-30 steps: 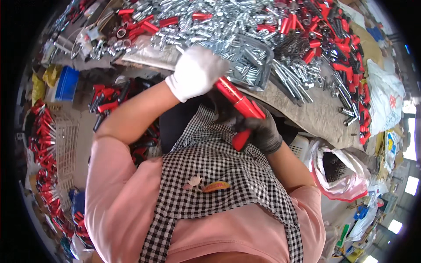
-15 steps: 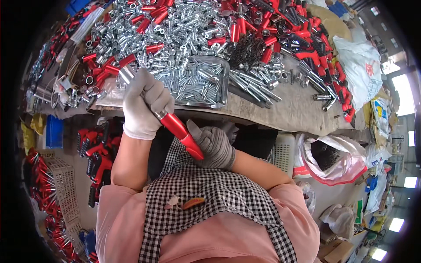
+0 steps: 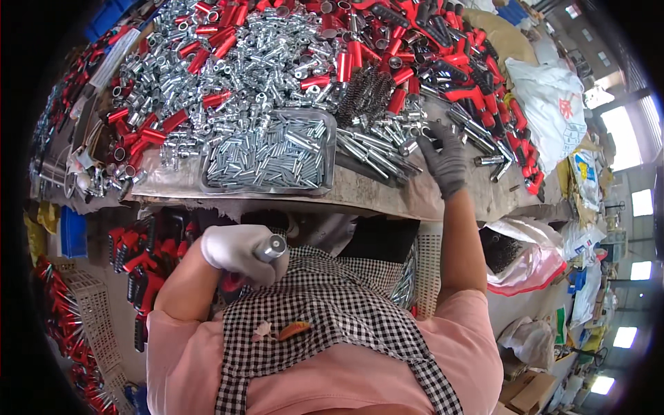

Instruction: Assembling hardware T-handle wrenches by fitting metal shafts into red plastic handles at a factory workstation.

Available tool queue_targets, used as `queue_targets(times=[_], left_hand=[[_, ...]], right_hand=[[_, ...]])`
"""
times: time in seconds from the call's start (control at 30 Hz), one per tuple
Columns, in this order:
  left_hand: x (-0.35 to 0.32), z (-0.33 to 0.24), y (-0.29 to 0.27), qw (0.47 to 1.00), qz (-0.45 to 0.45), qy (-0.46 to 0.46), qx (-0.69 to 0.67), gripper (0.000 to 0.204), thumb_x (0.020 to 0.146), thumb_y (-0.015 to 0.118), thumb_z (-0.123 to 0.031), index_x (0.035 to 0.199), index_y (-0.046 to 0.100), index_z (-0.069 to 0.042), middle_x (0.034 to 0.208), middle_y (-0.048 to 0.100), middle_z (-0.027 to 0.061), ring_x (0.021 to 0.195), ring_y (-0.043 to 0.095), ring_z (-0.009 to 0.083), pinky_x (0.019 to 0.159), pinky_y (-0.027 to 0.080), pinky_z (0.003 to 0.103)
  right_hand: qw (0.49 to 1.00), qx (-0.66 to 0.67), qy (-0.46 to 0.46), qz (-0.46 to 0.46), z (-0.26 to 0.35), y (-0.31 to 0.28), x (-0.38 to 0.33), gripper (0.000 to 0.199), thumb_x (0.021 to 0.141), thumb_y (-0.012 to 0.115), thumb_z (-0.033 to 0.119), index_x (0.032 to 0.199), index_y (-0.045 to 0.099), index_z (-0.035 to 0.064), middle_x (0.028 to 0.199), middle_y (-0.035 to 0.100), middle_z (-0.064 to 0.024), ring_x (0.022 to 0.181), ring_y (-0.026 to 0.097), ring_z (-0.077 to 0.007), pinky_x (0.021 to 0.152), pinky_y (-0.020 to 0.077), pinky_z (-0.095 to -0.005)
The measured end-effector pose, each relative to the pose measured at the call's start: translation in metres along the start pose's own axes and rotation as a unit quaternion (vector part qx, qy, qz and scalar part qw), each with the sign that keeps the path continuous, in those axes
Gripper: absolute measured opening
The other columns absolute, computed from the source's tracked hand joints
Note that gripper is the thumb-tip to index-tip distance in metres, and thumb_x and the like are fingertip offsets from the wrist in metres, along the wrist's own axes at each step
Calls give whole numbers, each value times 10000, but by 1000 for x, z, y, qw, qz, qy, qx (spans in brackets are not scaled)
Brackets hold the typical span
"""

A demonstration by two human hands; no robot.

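Silver metal caps the tube (image 3: 276,245) that the left hand (image 3: 242,254), in a white glove, holds in front of the checked apron (image 3: 311,297), its fingers wrapped around it; a bit of red shows beneath, the rest hidden. It looks at least partly put together, though how far I cannot tell. The right hand (image 3: 445,160), in a grey glove, reaches over the desk (image 3: 492,192), fingers bent at some small metal parts; whether they grip one is unclear. Just left lie long rods (image 3: 370,156), then a clear tray (image 3: 332,153) of pins (image 3: 266,155). Beyond are springs (image 3: 358,97), red sleeves (image 3: 344,67) and red-and-black handles (image 3: 465,95), many loose and apparently not yet fitted.
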State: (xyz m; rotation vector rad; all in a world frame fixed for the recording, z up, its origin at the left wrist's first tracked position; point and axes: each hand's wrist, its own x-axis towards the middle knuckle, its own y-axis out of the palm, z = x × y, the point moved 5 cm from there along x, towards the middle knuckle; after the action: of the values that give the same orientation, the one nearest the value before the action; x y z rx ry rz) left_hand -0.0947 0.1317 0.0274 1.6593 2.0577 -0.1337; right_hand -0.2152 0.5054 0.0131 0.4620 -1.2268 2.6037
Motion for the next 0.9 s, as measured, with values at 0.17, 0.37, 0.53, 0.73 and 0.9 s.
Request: queue_targets(times=[0.17, 0.37, 0.53, 0.73, 0.9], left_hand=[[19, 30, -4, 985, -97, 5, -141, 124, 823, 644, -108, 873, 620, 3, 663, 570, 21, 546, 546, 112, 501, 436, 255], [17, 21, -9, 979, -164, 68, -97, 139, 855, 624, -112, 919, 609, 10, 679, 567, 27, 573, 536, 105, 528, 436, 261], [4, 13, 0, 959, -225, 161, -63, 370, 931, 647, -325, 1055, 585, 18, 730, 565, 38, 591, 557, 115, 546, 455, 260], [-3, -1, 3, 919, -312, 226, 81, 635, 911, 546, -614, 1066, 600, -1, 750, 581, 50, 614, 587, 131, 576, 475, 277], [11, -5, 8, 905, -298, 266, 144, 661, 925, 515, -611, 1135, 587, 12, 844, 611, 129, 811, 629, 262, 738, 499, 363]], right_hand=[[936, -295, -62, 179, 15, 42, 36, 369, 758, 723, 392, 1004, 713, 118, 987, 679, -173, 908, 656, -342, 840, 516, -434], [850, -417, -55, 318, 14, 79, 60, 347, 688, 701, 314, 963, 721, 104, 997, 678, -184, 952, 651, -351, 859, 519, -435], [910, -263, -33, 318, 24, 71, 69, 380, 671, 709, 285, 960, 688, 39, 997, 680, -194, 926, 649, -381, 822, 510, -440], [899, 429, 33, 85, 62, 18, 19, 380, 806, 616, 15, 1183, 576, 6, 960, 624, -46, 790, 587, -131, 630, 477, -261], [801, 479, 66, 352, 189, 55, -80, 319, 792, 710, 80, 1090, 613, 17, 929, 625, -44, 804, 597, -136, 684, 486, -252]])
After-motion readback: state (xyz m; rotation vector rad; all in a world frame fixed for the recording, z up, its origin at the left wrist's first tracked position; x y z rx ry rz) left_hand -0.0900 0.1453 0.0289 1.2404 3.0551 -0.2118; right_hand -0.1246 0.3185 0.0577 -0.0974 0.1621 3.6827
